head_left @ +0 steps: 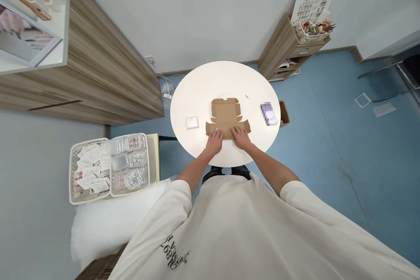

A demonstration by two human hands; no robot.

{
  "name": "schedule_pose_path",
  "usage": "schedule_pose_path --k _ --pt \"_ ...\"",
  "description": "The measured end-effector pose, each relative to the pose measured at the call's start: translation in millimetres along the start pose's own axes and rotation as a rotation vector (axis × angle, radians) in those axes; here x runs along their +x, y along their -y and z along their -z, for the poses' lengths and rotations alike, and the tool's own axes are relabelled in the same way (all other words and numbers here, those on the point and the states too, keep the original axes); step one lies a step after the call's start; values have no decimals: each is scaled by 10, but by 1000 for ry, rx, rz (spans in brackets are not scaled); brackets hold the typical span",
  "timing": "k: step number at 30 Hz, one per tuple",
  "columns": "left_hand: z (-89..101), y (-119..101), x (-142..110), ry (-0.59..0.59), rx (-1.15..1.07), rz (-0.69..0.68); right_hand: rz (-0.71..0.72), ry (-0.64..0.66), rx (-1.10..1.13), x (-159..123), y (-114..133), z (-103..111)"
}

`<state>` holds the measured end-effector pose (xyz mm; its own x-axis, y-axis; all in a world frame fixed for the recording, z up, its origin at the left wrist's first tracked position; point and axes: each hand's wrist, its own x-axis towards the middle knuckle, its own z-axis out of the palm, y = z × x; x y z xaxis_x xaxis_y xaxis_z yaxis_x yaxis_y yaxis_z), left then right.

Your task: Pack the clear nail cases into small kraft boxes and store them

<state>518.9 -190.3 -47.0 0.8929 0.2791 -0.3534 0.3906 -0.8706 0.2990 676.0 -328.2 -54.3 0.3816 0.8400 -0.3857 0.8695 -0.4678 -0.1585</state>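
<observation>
An unfolded brown cardboard box [226,111] lies on the round white table [223,74], its lid part with small side flaps pointing away from me. My left hand [215,141] rests on the left part of the near panel, fingers stretched over the cardboard; a ring shows on one finger. On the right part of the same panel lies my right hand [240,137], its fingers spread and pressing flat. Left of the cardboard is a small clear square case [192,122]. To the right sits a purple and white pack [268,114], blurred by pixels.
At lower left stand white baskets [146,157] with clear packs and paper packets, beside a white plastic roll [114,223]. A wooden cabinet [111,61] is at left. An open cardboard carton [284,113] sits on the floor right of the table, near a small shelf unit [278,48].
</observation>
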Motion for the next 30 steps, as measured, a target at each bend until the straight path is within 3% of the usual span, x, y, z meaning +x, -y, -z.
schedule_pose_path --k 7,15,23,30 --pt "-217 131 50 0 12 32 7 136 20 63 -104 -100" --pt "-120 235 293 16 13 33 41 246 92 179 -207 95" --pt "-10 251 561 10 39 -3 52 220 118 350 -285 246" --pt "-67 259 577 -4 4 -5 40 160 132 681 -297 399"
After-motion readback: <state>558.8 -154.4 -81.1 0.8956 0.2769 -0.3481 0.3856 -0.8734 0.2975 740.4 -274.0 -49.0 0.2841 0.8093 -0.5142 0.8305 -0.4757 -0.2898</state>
